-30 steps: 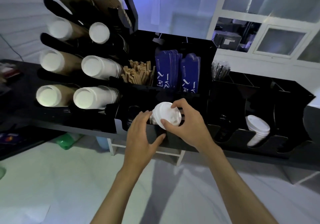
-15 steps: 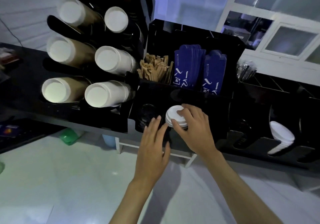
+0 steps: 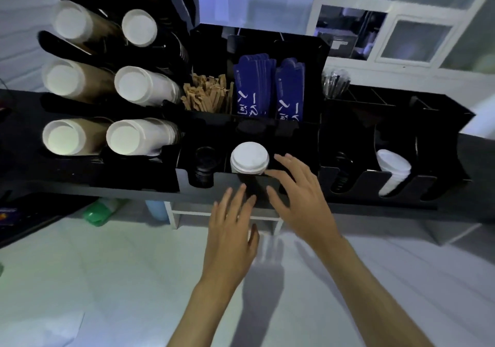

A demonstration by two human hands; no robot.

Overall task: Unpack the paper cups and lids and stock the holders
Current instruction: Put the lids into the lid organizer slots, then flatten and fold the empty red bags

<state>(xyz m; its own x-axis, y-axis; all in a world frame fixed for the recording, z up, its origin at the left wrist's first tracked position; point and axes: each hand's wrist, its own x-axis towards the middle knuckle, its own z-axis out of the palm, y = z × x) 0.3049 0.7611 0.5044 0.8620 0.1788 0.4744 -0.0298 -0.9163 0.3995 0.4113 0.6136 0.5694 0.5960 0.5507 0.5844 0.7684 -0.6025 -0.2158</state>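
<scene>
A long black surface (image 3: 88, 186) runs across the view, carrying a black organiser with several holders. At its left, a black slanted rack (image 3: 53, 44) holds stacks of paper cups lying on their sides, brown stacks (image 3: 77, 81) in the outer column and white stacks (image 3: 139, 137) in the inner one, their white bases facing the camera. In the middle, a black compartment box (image 3: 257, 38) holds brown paper stick packets (image 3: 207, 97) and two bundles of dark blue printed sleeves (image 3: 267, 86). Below that, in a black front lid holder (image 3: 222, 178), a stack of white plastic lids (image 3: 249, 157) sits in one slot, with a stack of black lids (image 3: 205, 164) in the slot just to its left. Farther right, another black lid holder (image 3: 375, 183) contains a tilted stack of white lids (image 3: 392, 171). The left hand (image 3: 231, 228) hangs below the white plastic lids with fingers straight and slightly spread, holding nothing, its fingertips just in front of the holder's lower edge. The right hand (image 3: 300, 194) is spread wide just beside the lid stack on its right, apart from it as far as can be seen, and also holds nothing. Beneath the surface lies a pale glossy floor (image 3: 120, 279), with a green bag (image 3: 99, 212) and a white frame (image 3: 176, 215) under the edge. Behind stand white-framed windows (image 3: 401, 38) and a pale wall.
</scene>
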